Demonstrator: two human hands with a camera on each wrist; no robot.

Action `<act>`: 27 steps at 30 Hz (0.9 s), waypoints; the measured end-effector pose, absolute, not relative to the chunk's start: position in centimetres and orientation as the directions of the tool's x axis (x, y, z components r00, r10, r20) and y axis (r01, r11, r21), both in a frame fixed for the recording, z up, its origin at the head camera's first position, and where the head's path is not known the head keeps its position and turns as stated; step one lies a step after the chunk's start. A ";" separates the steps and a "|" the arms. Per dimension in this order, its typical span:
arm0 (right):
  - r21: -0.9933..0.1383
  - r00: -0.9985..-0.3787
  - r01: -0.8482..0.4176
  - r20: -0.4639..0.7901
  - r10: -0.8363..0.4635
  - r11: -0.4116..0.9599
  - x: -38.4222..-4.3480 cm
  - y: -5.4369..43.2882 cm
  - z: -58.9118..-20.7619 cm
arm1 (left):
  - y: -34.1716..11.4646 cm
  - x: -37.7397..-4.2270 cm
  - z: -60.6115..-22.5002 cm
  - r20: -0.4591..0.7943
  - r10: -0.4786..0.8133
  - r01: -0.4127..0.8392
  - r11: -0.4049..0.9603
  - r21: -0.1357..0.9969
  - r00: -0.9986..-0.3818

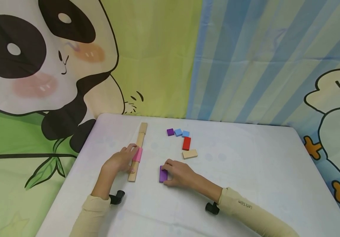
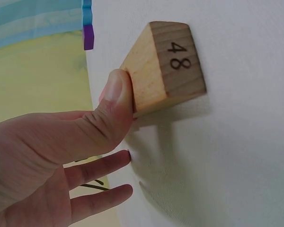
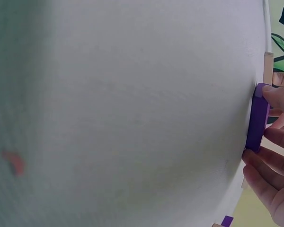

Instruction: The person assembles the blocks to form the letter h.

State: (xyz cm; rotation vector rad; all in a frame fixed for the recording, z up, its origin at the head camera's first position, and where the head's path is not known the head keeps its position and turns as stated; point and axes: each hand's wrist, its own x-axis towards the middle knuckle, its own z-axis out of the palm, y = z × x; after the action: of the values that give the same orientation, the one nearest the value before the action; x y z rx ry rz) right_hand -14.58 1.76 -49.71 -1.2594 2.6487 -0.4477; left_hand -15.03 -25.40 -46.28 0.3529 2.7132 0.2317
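Note:
A straight row of blocks runs away from me on the left: a plain wooden block [image 1: 132,177] nearest, a pink block [image 1: 139,156] in the middle, more plain wood beyond. My left hand [image 1: 118,160] grips the row from its left side. In the left wrist view the thumb [image 2: 116,94] lies along the side of the near wooden block [image 2: 146,80], whose end is marked 48; the index finger is mostly hidden behind it. To the right of the row, my right hand [image 1: 181,173] pinches a purple block [image 1: 162,176] by its ends, low over the white table.
Beyond my right hand lie a plain wooden block [image 1: 190,154], a red block [image 1: 186,143], two small light blue blocks [image 1: 178,132] and a small purple block [image 1: 170,132]. The table [image 1: 247,164] ends at a printed cloth backdrop [image 1: 158,65].

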 end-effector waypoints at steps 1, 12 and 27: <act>-0.342 -0.627 -0.726 -0.029 -0.778 0.597 -14.6 1.8 -49.7 | -25.4 -15.0 -46.3 -0.360 0.277 0.211 0.954 0.211 -0.891; -0.345 -0.619 -0.738 0.001 -0.785 0.581 -14.5 1.9 -50.1 | -25.4 -14.9 -46.1 -0.352 0.282 0.219 0.953 0.209 -0.892; -0.368 -0.735 -0.655 0.106 -0.670 0.660 -15.9 5.6 -48.8 | -25.4 -14.9 -46.3 -0.359 0.279 0.216 0.954 0.207 -0.890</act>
State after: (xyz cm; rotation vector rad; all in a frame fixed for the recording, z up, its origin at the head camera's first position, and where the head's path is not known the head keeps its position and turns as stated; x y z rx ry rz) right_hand -15.90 5.61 -48.78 -1.1291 2.8265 -0.6031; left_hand -14.95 -25.37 -46.26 0.3579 2.7137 0.2274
